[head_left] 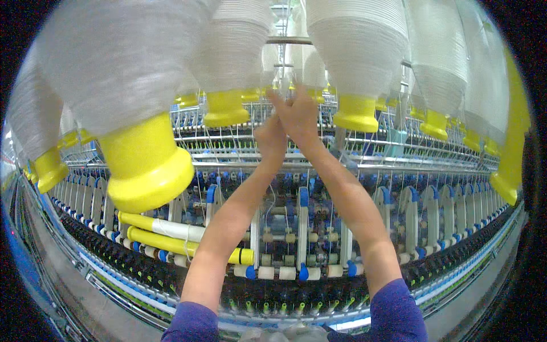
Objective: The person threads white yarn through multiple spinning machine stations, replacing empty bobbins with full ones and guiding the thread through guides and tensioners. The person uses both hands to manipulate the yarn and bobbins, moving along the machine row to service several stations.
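Both my arms reach up between large hanging bobbins of white roving. My right hand (300,117) is raised in front, its blurred fingers pointing up toward a thin upright hanger (283,60). Close against it, slightly lower and to the left, my left hand (270,135) is curled with its fingertips hidden. Whatever lies between the fingers is too small and smeared to make out. A white bobbin with a yellow base (227,108) hangs just left of my hands, and another roving bobbin (358,57) hangs to the right.
A big bobbin with a yellow end (149,162) hangs close at the left. Two yellow tubes (165,240), one partly wrapped in white, lie across the spinning frame. Blue-tipped drafting arms (303,219) stand in a row below metal rails (399,167). Yellow-green spindle tips (283,309) line the lower edge.
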A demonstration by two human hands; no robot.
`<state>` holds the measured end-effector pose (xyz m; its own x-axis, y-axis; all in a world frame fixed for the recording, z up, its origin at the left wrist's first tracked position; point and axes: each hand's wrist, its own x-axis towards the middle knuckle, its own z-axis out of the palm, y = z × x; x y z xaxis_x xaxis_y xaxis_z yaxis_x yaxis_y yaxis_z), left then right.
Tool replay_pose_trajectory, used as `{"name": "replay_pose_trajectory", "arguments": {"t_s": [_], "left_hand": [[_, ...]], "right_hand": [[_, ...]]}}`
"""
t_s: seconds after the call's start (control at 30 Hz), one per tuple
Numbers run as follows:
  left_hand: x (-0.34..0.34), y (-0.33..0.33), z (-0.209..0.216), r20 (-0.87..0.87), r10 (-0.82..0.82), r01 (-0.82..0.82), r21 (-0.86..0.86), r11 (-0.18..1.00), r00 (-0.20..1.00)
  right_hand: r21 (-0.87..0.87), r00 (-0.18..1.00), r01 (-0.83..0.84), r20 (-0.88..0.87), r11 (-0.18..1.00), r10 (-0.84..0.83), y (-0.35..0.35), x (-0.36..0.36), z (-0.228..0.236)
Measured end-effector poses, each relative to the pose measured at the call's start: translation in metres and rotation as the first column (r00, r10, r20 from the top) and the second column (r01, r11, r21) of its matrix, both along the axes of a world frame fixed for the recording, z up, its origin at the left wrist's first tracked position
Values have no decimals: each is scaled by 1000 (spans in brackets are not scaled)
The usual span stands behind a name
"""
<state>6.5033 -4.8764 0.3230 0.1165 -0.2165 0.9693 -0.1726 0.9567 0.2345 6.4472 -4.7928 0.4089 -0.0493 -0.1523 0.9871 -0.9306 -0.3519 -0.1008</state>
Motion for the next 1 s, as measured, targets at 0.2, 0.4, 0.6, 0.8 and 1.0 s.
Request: {"name": "replay_pose_trajectory", "arguments": {"t_s": [0.2, 0.4, 0.6, 0.8, 1.0], "left_hand": [[12, 20, -112, 260, -30, -24, 203, 979, 965], [-8, -7, -128, -141, -682, 554, 709, 437, 718], [20, 32, -131, 138, -717, 355, 796, 491, 683], [65, 76, -134, 343, -877, -25, 934, 356, 336], [37, 26, -96, -482, -809, 530, 807, -260, 337]], "right_hand": [[456, 992, -42, 129, 889, -20, -64, -66, -79], [864, 953, 266, -302, 427, 16, -75, -93, -110], [385, 936, 198, 197, 901, -290, 17, -64, -177], [455, 874, -291, 484, 841, 40, 99, -18, -238], [141, 784, -499, 495, 855, 376, 106, 3, -243]]}}
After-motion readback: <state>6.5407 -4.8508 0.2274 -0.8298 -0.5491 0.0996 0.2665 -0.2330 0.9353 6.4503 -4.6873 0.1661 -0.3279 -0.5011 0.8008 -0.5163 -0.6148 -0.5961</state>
